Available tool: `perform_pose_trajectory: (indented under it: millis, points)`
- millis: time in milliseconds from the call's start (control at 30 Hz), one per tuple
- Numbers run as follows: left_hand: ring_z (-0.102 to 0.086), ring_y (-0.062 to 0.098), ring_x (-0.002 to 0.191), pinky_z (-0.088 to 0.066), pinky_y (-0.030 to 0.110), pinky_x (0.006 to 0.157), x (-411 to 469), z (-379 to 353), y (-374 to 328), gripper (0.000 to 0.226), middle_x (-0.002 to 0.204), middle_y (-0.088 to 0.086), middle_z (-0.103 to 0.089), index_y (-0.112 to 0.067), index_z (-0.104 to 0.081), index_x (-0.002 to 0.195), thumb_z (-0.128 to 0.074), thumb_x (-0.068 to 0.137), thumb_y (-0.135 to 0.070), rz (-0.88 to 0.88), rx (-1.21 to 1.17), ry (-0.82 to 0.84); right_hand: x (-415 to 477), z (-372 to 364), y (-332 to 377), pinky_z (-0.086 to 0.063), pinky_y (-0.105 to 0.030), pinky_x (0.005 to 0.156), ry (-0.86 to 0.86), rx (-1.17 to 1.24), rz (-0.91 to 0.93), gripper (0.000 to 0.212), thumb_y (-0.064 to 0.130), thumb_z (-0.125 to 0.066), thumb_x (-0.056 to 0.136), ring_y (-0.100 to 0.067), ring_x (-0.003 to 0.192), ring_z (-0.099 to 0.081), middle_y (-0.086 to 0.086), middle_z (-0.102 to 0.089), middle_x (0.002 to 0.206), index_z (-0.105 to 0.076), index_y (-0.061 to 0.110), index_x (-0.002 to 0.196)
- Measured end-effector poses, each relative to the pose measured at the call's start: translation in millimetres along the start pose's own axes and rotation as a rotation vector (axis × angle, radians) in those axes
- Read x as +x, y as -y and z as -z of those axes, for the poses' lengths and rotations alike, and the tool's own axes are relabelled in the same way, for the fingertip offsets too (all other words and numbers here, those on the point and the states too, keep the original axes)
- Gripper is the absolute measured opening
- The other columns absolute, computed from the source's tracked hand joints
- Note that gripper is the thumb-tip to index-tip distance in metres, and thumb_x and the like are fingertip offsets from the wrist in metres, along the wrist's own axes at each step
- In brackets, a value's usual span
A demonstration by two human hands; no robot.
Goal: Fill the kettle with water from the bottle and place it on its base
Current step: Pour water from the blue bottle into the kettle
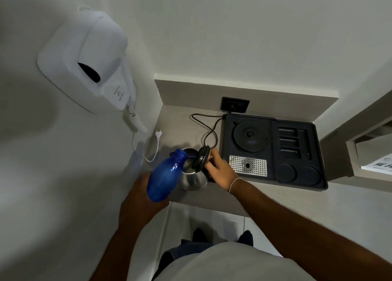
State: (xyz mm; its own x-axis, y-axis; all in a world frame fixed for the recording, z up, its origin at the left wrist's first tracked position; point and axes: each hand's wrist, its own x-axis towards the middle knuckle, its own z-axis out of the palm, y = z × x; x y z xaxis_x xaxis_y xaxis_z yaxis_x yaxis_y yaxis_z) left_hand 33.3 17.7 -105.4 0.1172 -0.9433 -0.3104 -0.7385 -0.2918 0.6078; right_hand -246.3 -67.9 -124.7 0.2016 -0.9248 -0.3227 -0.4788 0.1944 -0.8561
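Head view: your left hand (141, 192) is wrapped around the lower body of the blue bottle (164, 178), fingers closed on it. You hold the bottle tilted, its neck pointing to 1 o'clock and resting over the rim of the steel kettle (194, 180). Whether water is flowing cannot be told from this view.

Your right hand (220, 168) is closed on the kettle's dark handle at the kettle's 3 o'clock side, with the thumb up by the hinged lid (201, 156), which stands open and nearly upright. A thin band sits on that wrist.

The kettle stands on the bench (178, 124), near its front edge, well apart from its base (250, 135) — the round black disc set in the black tray (318, 151) at 2 o'clock from the kettle. The base is bare. A perforated metal drip grate (248, 165) lies in the tray just beside your right hand. The base's black cord (209, 130) loops across the bench toward the wall socket (235, 105) at 12 o'clock.

A white hairdryer (93, 64) is mounted on the wall at 10 o'clock; its white plug (158, 133) hangs loose above the bench.
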Motion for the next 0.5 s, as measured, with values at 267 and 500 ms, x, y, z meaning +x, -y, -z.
perform_pose_trajectory:
  millis: [267, 500]
  points:
    - [-0.065, 0.019, 0.088, -0.058, 0.039, 0.074, -25.5, 10.8, -21.8, 0.085, 0.101, -0.010, -0.056, -0.044, -0.046, 0.138, -0.077, 0.061, -0.061, 0.056, 0.288, -0.034, 1.7, 0.0, -1.3, -0.058, -0.049, 0.083, 0.008, -0.038, -0.015, 0.049, 0.074, -0.041, 0.092, -0.026, 0.080, -0.072, -0.001, -0.072, 0.081, -0.043, 0.027, 0.107]
    - [-0.066, 0.026, 0.095, -0.058, 0.044, 0.079, -32.1, 18.8, -40.2, 0.088, 0.106, -0.005, -0.057, -0.038, -0.046, 0.142, -0.075, 0.063, -0.061, 0.117, 0.408, -0.045, -1.4, 3.1, 1.1, -0.059, -0.053, 0.083, 0.043, -0.026, -0.018, 0.052, 0.072, -0.038, 0.092, -0.035, 0.082, -0.071, -0.008, -0.071, 0.083, -0.043, 0.024, 0.113]
